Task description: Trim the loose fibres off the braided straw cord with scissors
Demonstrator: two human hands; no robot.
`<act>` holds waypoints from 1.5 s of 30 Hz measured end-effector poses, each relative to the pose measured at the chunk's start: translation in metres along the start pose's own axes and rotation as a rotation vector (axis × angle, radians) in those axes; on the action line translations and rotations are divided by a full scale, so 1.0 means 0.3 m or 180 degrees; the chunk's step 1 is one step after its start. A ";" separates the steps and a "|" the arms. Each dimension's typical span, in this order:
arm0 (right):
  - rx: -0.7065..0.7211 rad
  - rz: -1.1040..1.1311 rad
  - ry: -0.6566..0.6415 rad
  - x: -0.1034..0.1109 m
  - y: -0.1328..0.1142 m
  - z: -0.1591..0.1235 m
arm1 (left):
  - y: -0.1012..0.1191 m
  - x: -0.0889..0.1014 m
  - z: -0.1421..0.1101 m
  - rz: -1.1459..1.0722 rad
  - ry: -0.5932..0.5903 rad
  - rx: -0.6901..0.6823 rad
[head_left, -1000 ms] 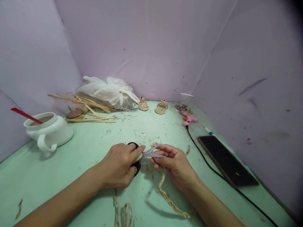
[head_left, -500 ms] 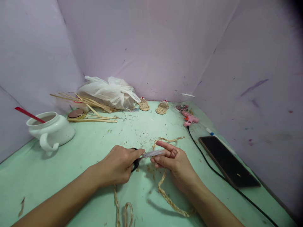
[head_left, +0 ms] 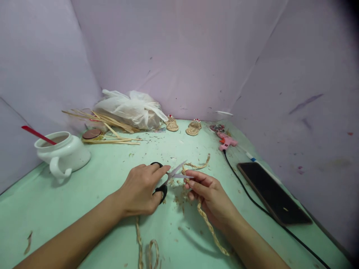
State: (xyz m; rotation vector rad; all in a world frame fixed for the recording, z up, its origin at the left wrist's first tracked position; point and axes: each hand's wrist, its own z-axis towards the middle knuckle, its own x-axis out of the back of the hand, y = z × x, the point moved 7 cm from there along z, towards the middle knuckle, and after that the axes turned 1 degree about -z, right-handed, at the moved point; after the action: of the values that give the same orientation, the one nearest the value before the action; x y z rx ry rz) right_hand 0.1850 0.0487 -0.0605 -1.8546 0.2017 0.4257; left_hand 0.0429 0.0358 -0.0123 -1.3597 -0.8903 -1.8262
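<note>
My left hand (head_left: 141, 190) grips black-handled scissors (head_left: 168, 179), whose blades stand open and point right. My right hand (head_left: 209, 196) pinches a braided straw cord (head_left: 209, 228) just beyond the blades. From my fingers the cord runs down toward me across the green table (head_left: 106, 175). A short frayed piece of braid (head_left: 199, 164) lies on the table behind the blades. Small straw bits are scattered under both hands. Another loop of braid (head_left: 150, 252) lies near the front edge, below my left wrist.
A white pot (head_left: 63, 155) with a red stick stands at the left. Straw stalks (head_left: 106, 127) and a plastic bag (head_left: 130, 109) lie at the back. Two tiny woven sandals (head_left: 182, 126), a pink glue gun (head_left: 227, 142) with its black cable, and a dark phone (head_left: 273, 194) are to the right.
The scissors shut on the braid and have opened again. A short piece of braid now lies loose behind the blades. My right hand has shifted slightly down the cord.
</note>
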 end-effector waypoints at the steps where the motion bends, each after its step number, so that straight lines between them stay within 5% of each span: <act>1: -0.0007 -0.0026 -0.0013 0.000 0.001 -0.001 | 0.004 -0.002 0.000 0.0124 0.0027 -0.0017; 11: 0.0104 -0.0120 -0.0385 -0.019 0.016 -0.005 | 0.029 -0.024 -0.004 0.0350 0.0137 -0.0040; 21: 0.0624 -0.0659 -0.0137 -0.025 -0.021 -0.019 | 0.024 -0.063 -0.007 0.0175 -0.0433 0.0113; 27: 0.0811 -0.0623 -0.0066 -0.018 -0.028 -0.021 | 0.033 -0.052 -0.004 -0.0491 -0.0383 0.0050; 35: 0.0131 0.0170 0.0147 0.007 0.008 -0.001 | -0.022 -0.019 0.006 -0.1423 0.0094 0.0456; 42: -0.0479 0.0528 -0.0466 -0.035 0.029 -0.008 | -0.036 -0.008 -0.002 -0.0986 0.0233 0.0515; 45: -0.0315 0.0478 -0.0468 -0.035 0.019 -0.010 | -0.015 -0.003 -0.004 -0.0462 0.0166 0.0355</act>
State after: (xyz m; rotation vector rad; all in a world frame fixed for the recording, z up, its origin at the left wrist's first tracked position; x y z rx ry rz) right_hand 0.1739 0.0433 -0.0606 -1.9023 0.2241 0.6844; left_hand 0.0388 0.0372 -0.0141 -1.2006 -1.0708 -1.8812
